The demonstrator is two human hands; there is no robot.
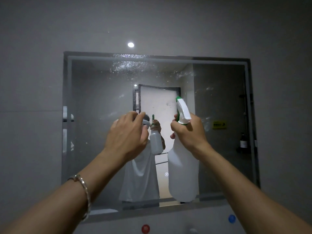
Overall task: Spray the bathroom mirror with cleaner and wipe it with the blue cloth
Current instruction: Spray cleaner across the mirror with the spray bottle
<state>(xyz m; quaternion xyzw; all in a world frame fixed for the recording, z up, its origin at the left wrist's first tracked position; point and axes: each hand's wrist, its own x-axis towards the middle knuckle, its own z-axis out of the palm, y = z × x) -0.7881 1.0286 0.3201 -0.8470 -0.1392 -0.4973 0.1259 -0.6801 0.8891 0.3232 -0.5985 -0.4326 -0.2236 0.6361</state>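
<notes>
Two hands at mirror: right hand fingers wrap spray bottle neck; left hand fingers curled nearby, contents hidden.

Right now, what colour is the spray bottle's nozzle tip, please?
The nozzle tip is green; head view.

The right hand grips a white spray bottle before the mirror. The left hand hovers beside it, fingers curled. Droplets fleck the upper glass.

Seen on the grey wall: red round marker below and left of the grip, blue round marker below and right, bright light spot above and left.
</notes>
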